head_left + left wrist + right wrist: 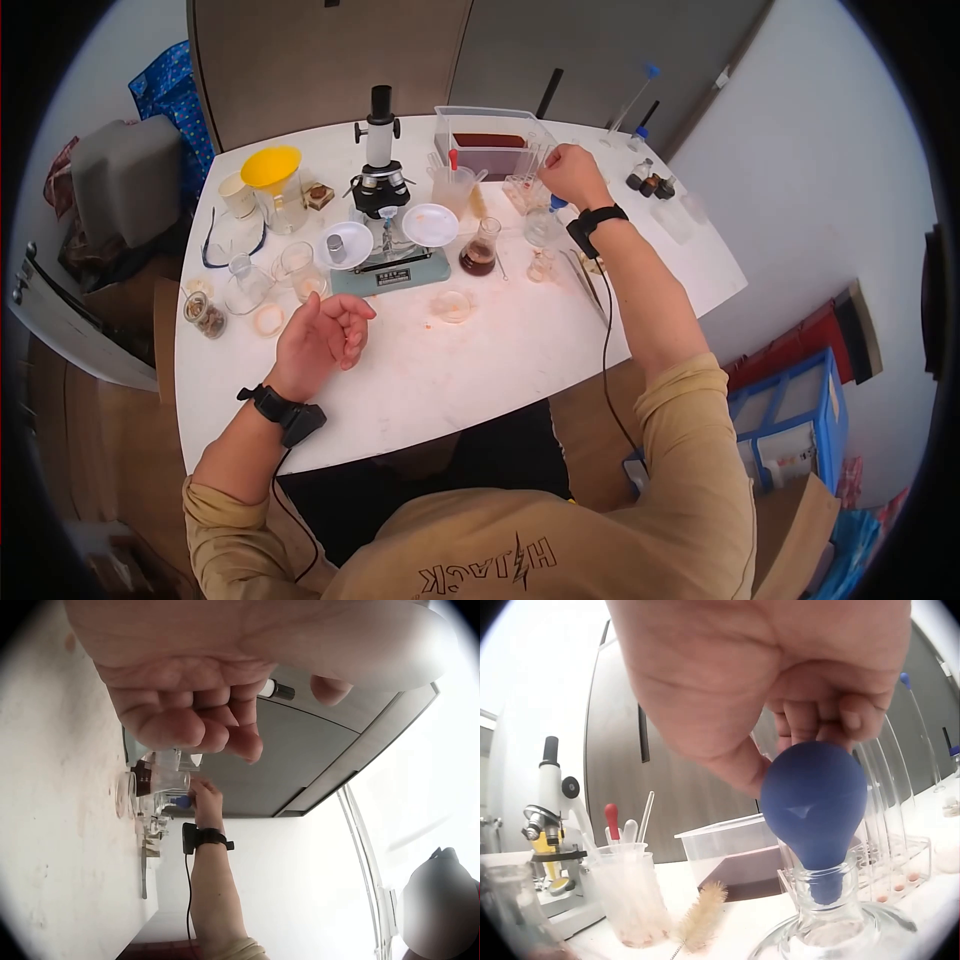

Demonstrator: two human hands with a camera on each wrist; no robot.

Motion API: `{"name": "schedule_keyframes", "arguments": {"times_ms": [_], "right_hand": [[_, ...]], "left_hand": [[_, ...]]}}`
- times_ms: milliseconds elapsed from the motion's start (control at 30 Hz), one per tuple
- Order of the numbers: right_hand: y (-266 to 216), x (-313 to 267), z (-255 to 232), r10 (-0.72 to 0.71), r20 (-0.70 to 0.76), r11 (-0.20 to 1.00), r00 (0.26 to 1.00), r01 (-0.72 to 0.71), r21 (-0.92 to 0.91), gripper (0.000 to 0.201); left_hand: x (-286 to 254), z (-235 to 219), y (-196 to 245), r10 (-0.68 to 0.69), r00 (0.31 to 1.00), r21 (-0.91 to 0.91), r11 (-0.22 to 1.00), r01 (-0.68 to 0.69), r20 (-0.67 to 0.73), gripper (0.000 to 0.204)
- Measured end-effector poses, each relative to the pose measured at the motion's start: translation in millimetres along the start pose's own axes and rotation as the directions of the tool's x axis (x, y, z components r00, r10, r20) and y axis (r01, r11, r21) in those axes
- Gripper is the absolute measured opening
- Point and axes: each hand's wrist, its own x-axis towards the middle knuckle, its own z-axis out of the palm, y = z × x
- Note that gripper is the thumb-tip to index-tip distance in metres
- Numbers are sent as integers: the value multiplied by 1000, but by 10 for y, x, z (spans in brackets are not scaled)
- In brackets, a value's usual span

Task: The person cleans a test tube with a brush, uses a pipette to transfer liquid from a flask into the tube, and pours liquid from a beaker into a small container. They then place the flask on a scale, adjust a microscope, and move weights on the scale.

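My right hand (pixel 575 178) is at the tops of the test tubes in a clear rack (pixel 522 192), its fingers curled. In the right wrist view, the thumb and fingers pinch a glass test tube (pixel 766 733), mostly hidden behind a blue rubber bulb (pixel 814 799). The bulb sits in the neck of a clear glass bottle (pixel 832 930), just in front of the hand. Small reddish drops show at the bottoms of some tubes. My left hand (pixel 318 345) hovers palm up over the table's left front, fingers loosely curled and holding nothing.
A balance (pixel 390 274) with two white pans stands mid-table, a microscope (pixel 380 160) behind it. Beside it are a flask (pixel 479 252) of dark red liquid and a glass dish (pixel 452 306). Glassware and a yellow funnel (pixel 271 167) stand left; tweezers (pixel 588 280) lie right.
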Motion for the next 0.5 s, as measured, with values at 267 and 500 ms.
{"name": "schedule_keyframes", "arguments": {"times_ms": [267,500], "right_hand": [[-22,7,-23,50,-1,997,999,-50,-65,26],[-182,-113,-478,7,-61,998,998,-10,-58,41]], "left_hand": [[3,-13,-4,12,1000,-1,1000,-12,26,77],[4,-8,-17,3,999,-15,1000,-2,39,77]]}}
